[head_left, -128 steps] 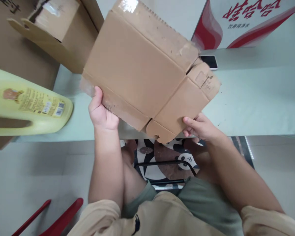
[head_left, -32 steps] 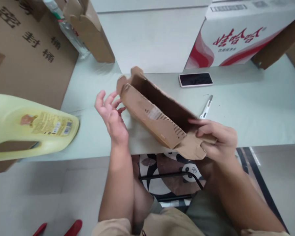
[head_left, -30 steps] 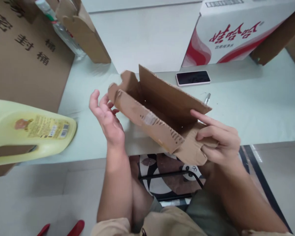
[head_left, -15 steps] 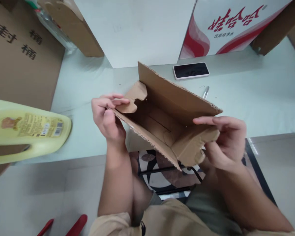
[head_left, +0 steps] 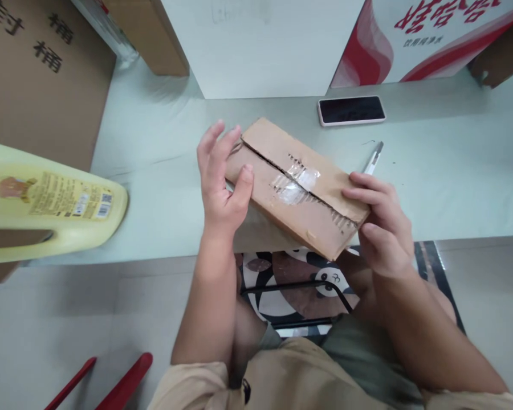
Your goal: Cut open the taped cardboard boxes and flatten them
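A small brown cardboard box [head_left: 277, 171] is held tilted over the front edge of the table. The two flaps on its facing side meet along a dark seam, with torn clear tape [head_left: 297, 182] across the middle. My left hand [head_left: 222, 176] grips the box's left end, its thumb on the upper face and its fingers at the far corner. At the right end, my right hand [head_left: 382, 219] has its fingers on the upper face and the thumb against the near side. Behind the right hand lies a box cutter or pen [head_left: 374, 158] on the table.
A phone [head_left: 351, 110] lies near a white box [head_left: 265, 45] and a red-and-white carton [head_left: 410, 42]. A yellow jug [head_left: 68, 199] stands left, before a large cardboard box [head_left: 38, 102]. A panda-patterned mat [head_left: 290, 273] shows below the table edge.
The box had its open inside and raised flaps facing me; now its taped, flapped face shows. Both hands have shifted their hold at its ends. The view has moved slightly.
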Demonstrator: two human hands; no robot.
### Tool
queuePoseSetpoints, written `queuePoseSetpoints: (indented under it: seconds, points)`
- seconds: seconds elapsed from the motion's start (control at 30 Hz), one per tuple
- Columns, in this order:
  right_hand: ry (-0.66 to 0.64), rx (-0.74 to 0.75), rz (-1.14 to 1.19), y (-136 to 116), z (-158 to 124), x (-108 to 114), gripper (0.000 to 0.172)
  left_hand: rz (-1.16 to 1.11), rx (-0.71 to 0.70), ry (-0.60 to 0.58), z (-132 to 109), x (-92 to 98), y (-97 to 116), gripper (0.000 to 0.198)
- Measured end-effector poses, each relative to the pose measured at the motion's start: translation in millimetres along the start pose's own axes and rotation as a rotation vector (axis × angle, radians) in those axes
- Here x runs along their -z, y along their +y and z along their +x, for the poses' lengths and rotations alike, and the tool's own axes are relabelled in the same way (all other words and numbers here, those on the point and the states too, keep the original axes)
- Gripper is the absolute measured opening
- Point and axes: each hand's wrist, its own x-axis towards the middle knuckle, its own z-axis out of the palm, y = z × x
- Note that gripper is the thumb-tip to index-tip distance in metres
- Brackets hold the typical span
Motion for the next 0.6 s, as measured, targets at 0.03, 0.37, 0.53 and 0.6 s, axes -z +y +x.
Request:
queuePoseSetpoints:
  seconds: [0.03,0.37,0.53,0.6]
  points:
    - [-0.016,-0.009,0.034,0.3,-0.5,1.1,0.039,-0.006,0.038,-0.01,0.2,-0.2,2.1,0.047]
    - [0.045,-0.268,0.108,0.0,-2.8,1.7,0.054,0.02,0.088,-0.016,4.0,10.6,-1.3,0.047]
    - [-0.211,-0.525,0.229,10.7,-0.5,2.6,0.052,0.028,0.112,0.126,8.9,29.3,-17.5,0.052]
    - [-0.234,-0.457,0.332,12.3,-2.0,3.2,0.055,0.012,0.16,0.129,8.9,35.5,-23.4,0.053]
